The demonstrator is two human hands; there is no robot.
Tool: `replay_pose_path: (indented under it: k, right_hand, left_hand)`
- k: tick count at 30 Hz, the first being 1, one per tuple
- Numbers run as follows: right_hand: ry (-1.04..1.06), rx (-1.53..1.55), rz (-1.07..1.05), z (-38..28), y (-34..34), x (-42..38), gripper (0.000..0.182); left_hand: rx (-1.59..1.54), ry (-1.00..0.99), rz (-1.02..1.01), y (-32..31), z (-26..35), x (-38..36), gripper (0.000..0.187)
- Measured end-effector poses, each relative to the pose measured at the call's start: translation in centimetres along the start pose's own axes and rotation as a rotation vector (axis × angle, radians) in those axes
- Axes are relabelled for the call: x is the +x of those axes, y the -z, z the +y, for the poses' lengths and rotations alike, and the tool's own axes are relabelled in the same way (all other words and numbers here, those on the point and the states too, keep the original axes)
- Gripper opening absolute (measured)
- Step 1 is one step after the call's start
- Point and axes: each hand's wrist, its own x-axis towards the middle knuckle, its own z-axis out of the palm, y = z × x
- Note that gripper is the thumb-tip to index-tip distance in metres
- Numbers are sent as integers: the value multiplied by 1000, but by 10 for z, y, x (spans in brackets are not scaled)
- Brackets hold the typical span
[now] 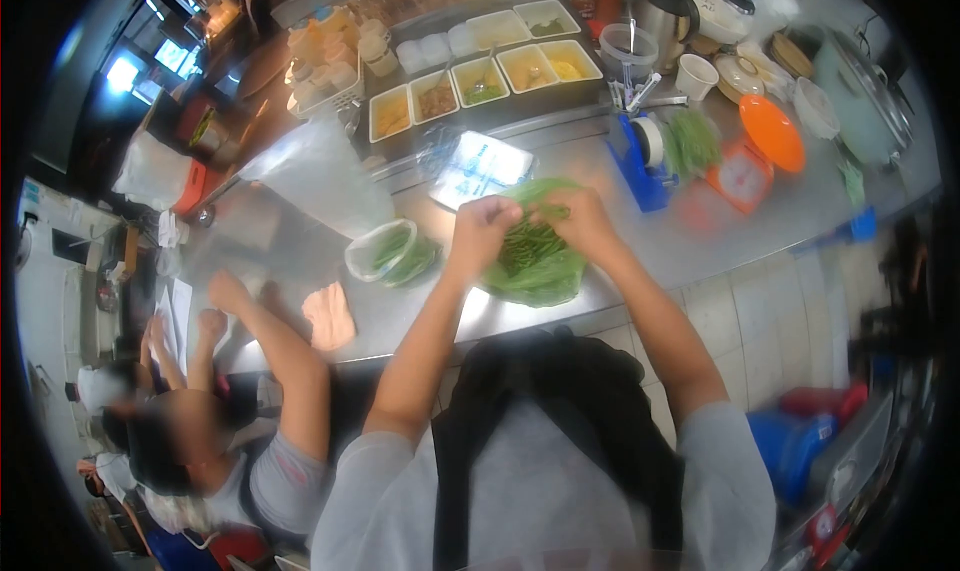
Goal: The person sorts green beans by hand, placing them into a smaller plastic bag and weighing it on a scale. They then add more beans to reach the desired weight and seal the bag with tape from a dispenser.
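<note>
fingers (pixel 510 212) pinching, folks! our left hand (pixel 480 236) and right hand (pixel 583 228) grip the green bag (pixel 545 289), greens (pixel 528 253) inside, on the counter (pixel 380 313) at our twelve o'clock; tape dispenser (pixel 637 166) at the bag's two!

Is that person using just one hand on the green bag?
No, the left hand and the right hand are both at the upper part of the green bag.

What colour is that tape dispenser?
The tape dispenser is blue, best seen in the head view.
</note>
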Motion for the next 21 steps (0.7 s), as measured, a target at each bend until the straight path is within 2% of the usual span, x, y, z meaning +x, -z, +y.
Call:
replay_pose_path:
  k: [2, 3, 4, 6, 8, 9, 11, 15, 17, 21]
  right_hand:
    - [24, 91, 34, -12, 0, 3, 20]
    - [47, 180, 76, -18, 0, 5, 19]
    - [49, 180, 73, -23, 2, 7, 19]
    - [-115, 360, 157, -29, 6, 10, 21]
    - [-112, 383, 232, -27, 5, 11, 22]
    - [-112, 407, 311, -24, 4, 11, 23]
    - [-115, 388, 332, -17, 3, 12, 24]
    - [-96, 341, 402, -17, 5, 7, 22]
    - [-107, 329, 408, -12, 2, 4, 22]
    - [-115, 310, 434, -13, 1, -2, 22]
  left_hand:
    - [-754, 165, -118, 3, -1, 5, 14]
    - [-755, 165, -115, 3, -3, 5, 14]
    - [-705, 143, -118, 3, -5, 5, 16]
    - [-657, 120, -118, 0, -8, 4, 17]
    - [-153, -30, -27, -3, -9, 1, 22]
    - [-153, -29, -27, -2, -9, 0, 22]
    - [-135, 45, -136, -2, -10, -3, 25]
    - [-174, 38, -129, 0, 4, -5, 25]
    - [-102, -48, -113, -1, 3, -3, 26]
    - [73, -65, -156, 0, 16, -3, 25]
